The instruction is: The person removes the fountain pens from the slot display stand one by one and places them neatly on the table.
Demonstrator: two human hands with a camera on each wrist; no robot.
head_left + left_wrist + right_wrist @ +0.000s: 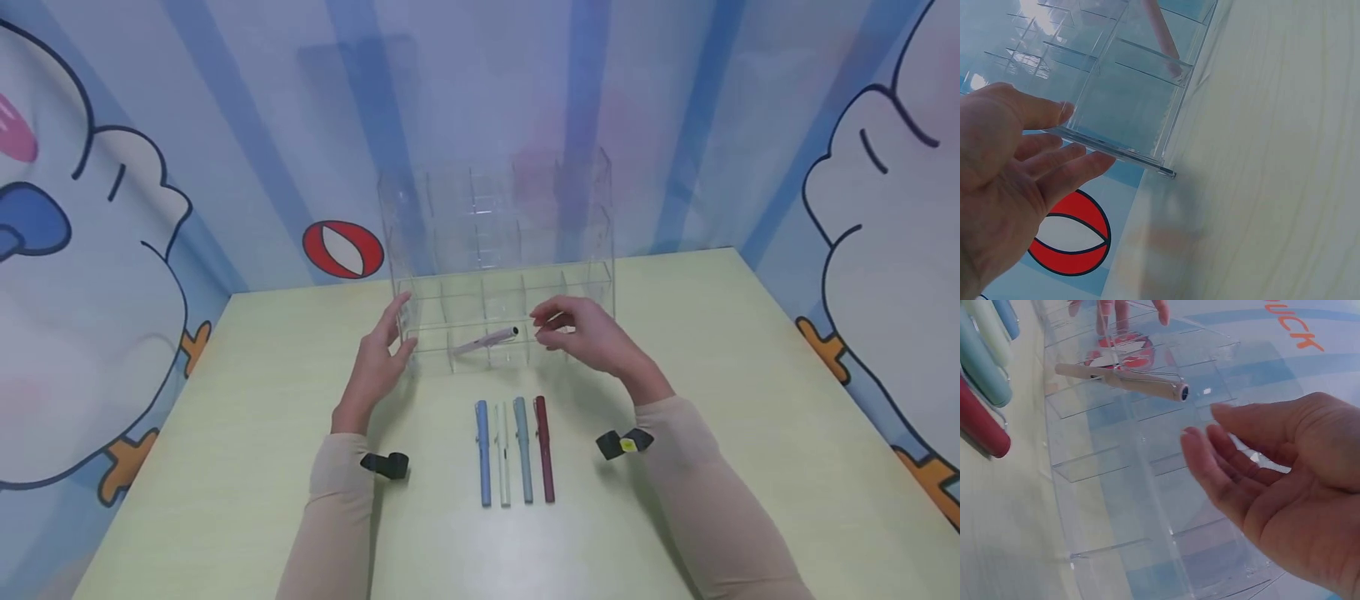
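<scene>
Sorting of pens was underway: a pink pen (487,340) lay in the clear organizer (498,275), just left of the right hand (588,333), whose loosely spread fingers held nothing. The left hand (378,358), fingers straight, steadied the organizer's left wall. Next would probably come a reach back to the four pens (515,450) near the wrists.

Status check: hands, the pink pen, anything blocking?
Left hand open, touching organizer left edge. Right hand open, empty, beside pink pen. Pen lies tilted in front row. Four pens on table, nothing blocking.

— Where are your hands?
— Your left hand (377,354) touches the clear organizer (498,267) at nine o'clock; your right hand (588,333) hovers at three, beside the pink pen (487,340) inside.
— And at six?
— Four pens (515,450) lie on the table (750,400).
</scene>
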